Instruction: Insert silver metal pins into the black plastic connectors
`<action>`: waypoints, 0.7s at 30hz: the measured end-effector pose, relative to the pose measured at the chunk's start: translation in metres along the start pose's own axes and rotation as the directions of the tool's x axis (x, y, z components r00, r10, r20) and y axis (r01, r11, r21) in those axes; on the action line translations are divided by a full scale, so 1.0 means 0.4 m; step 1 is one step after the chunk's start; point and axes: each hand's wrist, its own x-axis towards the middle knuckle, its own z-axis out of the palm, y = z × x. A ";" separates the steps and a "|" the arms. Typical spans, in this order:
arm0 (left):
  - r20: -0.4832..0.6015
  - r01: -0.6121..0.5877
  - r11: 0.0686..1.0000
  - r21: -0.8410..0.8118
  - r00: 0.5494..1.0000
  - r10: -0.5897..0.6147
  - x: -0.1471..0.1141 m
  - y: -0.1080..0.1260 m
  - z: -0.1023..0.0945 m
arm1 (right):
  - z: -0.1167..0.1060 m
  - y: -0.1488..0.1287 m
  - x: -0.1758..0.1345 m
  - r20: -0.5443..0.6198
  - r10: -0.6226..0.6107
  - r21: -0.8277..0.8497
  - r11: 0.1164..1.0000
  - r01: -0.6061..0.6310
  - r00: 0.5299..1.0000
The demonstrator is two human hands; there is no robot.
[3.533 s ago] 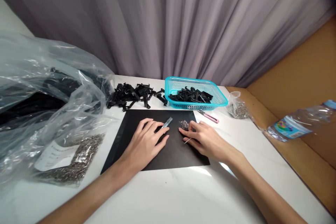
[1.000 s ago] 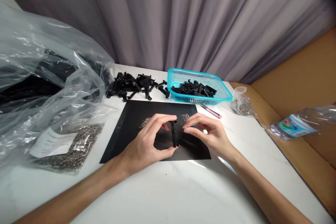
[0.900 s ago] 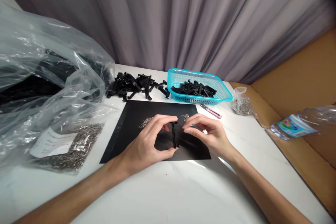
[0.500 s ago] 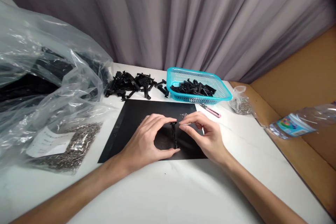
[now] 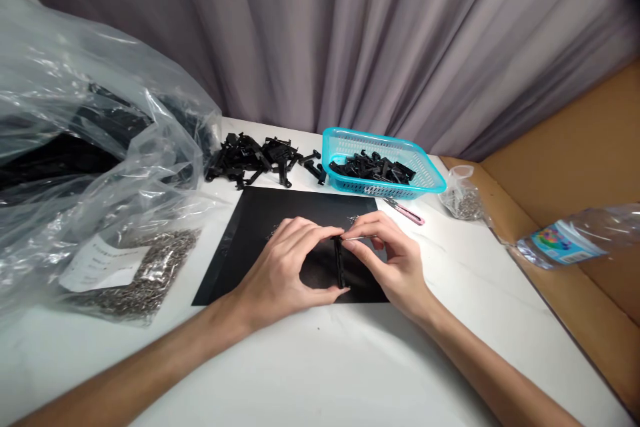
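Basket (image 5: 425,173) stands beyond mat (image 5: 243,230); left hand (image 5: 285,263) partly hides metal pieces (image 5: 271,232).

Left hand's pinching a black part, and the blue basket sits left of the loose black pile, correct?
Not quite: the blue basket sits right of the loose black pile, as the head view shows. The left hand is pinching a black part.

Black sheet (image 5: 305,205) on white table (image 5: 310,367)

Bright — glare on plastic bag (image 5: 145,160)
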 end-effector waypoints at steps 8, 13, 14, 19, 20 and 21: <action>-0.001 0.032 0.999 -0.022 0.999 -0.032 0.002 0.002 0.001 | 0.015 0.015 -0.005 -0.033 -0.023 0.016 1.000 0.024 0.999; 0.006 0.023 0.999 -0.025 1.000 -0.023 0.003 0.004 0.000 | 0.019 0.013 -0.003 -0.034 -0.036 0.024 0.999 0.037 0.999; 0.006 0.020 0.999 -0.025 1.000 -0.020 0.003 0.005 -0.001 | 0.019 0.013 -0.002 -0.039 -0.044 0.017 0.999 0.044 0.998; 0.008 0.020 0.999 -0.032 1.000 -0.020 0.002 0.003 0.001 | 0.023 0.020 -0.008 -0.044 -0.151 -0.075 0.986 0.148 0.988; 0.007 0.020 0.999 -0.032 1.000 -0.019 0.002 0.003 0.002 | 0.024 0.022 -0.010 -0.042 -0.177 -0.098 0.980 0.172 0.983; 0.007 0.020 0.999 -0.032 1.000 -0.020 0.001 0.002 0.002 | 0.025 0.023 -0.011 -0.040 -0.198 -0.119 0.974 0.192 0.979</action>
